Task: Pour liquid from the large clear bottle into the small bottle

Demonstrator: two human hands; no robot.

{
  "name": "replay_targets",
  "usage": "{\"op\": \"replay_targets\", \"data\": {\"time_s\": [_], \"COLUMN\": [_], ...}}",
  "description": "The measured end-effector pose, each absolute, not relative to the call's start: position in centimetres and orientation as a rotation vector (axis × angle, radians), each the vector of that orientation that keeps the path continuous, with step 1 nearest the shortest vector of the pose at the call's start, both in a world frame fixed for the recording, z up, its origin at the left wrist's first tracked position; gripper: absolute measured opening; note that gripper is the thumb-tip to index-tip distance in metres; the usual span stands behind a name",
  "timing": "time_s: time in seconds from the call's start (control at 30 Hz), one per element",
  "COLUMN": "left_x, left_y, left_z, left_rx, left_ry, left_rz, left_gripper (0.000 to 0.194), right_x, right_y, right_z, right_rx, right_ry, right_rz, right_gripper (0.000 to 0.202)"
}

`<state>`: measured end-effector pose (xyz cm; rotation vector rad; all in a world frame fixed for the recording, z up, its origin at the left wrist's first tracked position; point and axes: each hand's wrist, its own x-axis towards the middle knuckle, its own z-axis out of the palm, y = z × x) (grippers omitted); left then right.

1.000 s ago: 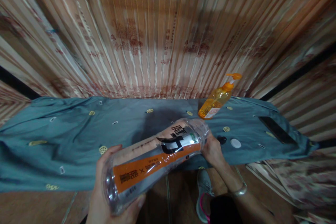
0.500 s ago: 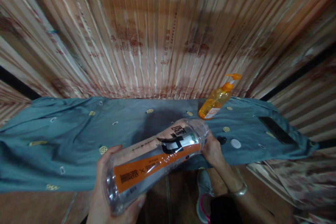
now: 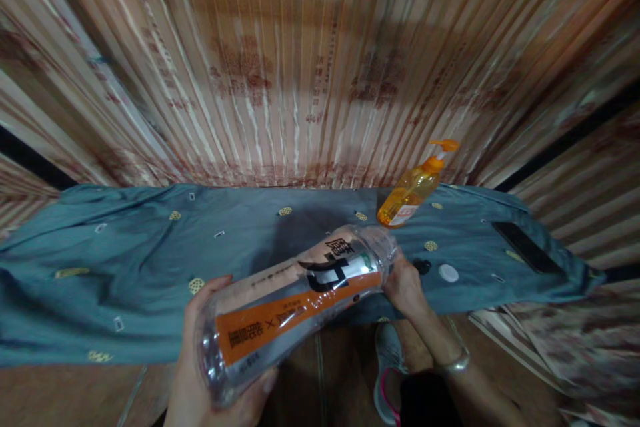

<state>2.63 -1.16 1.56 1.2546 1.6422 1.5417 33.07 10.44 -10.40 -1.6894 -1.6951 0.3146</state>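
Observation:
A large clear plastic bottle (image 3: 300,310) with an orange, black and silver label lies tilted between my two hands, above the front edge of the cloth-covered table. My left hand (image 3: 200,373) is wrapped round its base at the lower left. At the other end, my right hand (image 3: 403,283) grips the neck, and its fingertips are partly hidden behind the bottle. A white round cap (image 3: 449,273) lies on the cloth right of my right hand, beside a small black object (image 3: 424,267) that I cannot make out.
An orange pump bottle (image 3: 410,193) stands at the back of the table. A dark phone-like slab (image 3: 527,247) lies at the right on the teal cloth (image 3: 150,267). A striped curtain (image 3: 300,80) hangs behind. Below are the tiled floor and a grey shoe (image 3: 389,353).

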Motion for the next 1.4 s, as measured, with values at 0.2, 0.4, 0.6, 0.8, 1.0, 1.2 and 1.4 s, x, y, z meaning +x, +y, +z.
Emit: {"op": "replay_targets", "data": {"time_s": [0.2, 0.4, 0.6, 0.8, 1.0, 1.2, 1.4], "left_x": [2.35, 2.34, 2.54, 2.49, 2.42, 2.6, 2.61], "left_y": [-1.24, -1.22, -1.19, -1.24, -1.25, -1.29, -1.21], "left_z": [1.47, 1.52, 1.83, 1.78, 1.46, 1.6, 1.49], "left_rx": [1.24, 1.282, 1.269, 1.274, 1.256, 1.262, 1.229], "left_ry": [1.629, 1.655, 1.65, 1.664, 1.665, 1.673, 1.671], "left_rz": [1.516, 1.518, 1.515, 1.511, 1.523, 1.516, 1.518], "left_gripper": [0.072, 0.07, 0.071, 0.073, 0.076, 0.078, 0.078], "right_x": [32.89, 32.99, 33.09, 33.02, 33.0, 33.12, 33.07], "right_y": [10.41, 10.41, 10.51, 10.45, 10.45, 10.53, 10.49], "right_z": [-10.29, -10.12, -10.37, -10.31, -10.09, -10.43, -10.41], "right_rx": [-1.679, -1.655, -1.684, -1.665, -1.671, -1.68, -1.685], "right_ry": [-1.671, -1.697, -1.699, -1.691, -1.668, -1.667, -1.679], "right_rz": [0.309, 0.321, 0.313, 0.319, 0.376, 0.363, 0.335], "right_gripper": [0.05, 0.053, 0.053, 0.05, 0.056, 0.057, 0.053]}}
